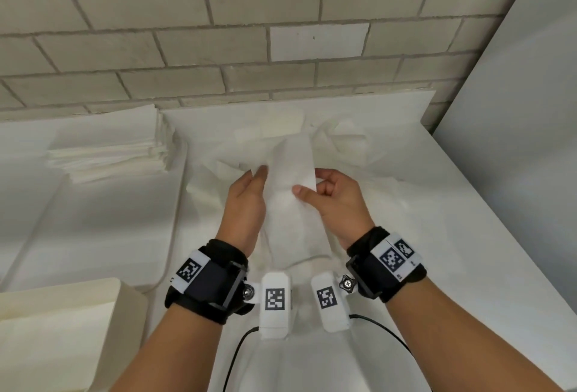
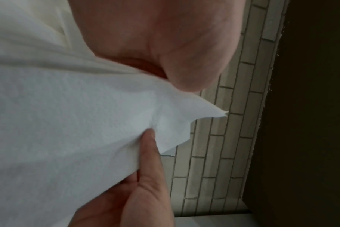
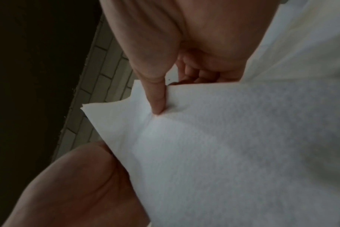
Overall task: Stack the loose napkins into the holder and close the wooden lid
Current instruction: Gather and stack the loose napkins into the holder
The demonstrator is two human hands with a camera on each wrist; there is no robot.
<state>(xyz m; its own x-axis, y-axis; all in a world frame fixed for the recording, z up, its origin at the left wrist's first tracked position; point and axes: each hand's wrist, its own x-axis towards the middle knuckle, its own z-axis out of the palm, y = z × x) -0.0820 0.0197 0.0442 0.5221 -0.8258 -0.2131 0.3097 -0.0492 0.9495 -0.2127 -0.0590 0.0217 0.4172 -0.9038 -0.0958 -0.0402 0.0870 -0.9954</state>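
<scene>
A white napkin (image 1: 292,170) folded into a long strip hangs between my two hands above the white counter (image 1: 437,204). My left hand (image 1: 249,192) holds its left edge, thumb and fingers pinching the sheet, as the left wrist view shows on the napkin (image 2: 87,122). My right hand (image 1: 321,192) pinches the right edge, thumb on top; in the right wrist view a fingertip presses into the napkin (image 3: 223,138). More loose, crumpled napkins (image 1: 343,138) lie on the counter beyond my hands. A neat stack of flat napkins (image 1: 115,154) sits at the left. No wooden lid shows.
A cream box-like container (image 1: 62,329) stands at the near left. A brick wall (image 1: 218,32) runs along the back of the counter. A grey panel (image 1: 515,110) closes off the right side. Black cables (image 1: 237,357) trail from the wrist cameras.
</scene>
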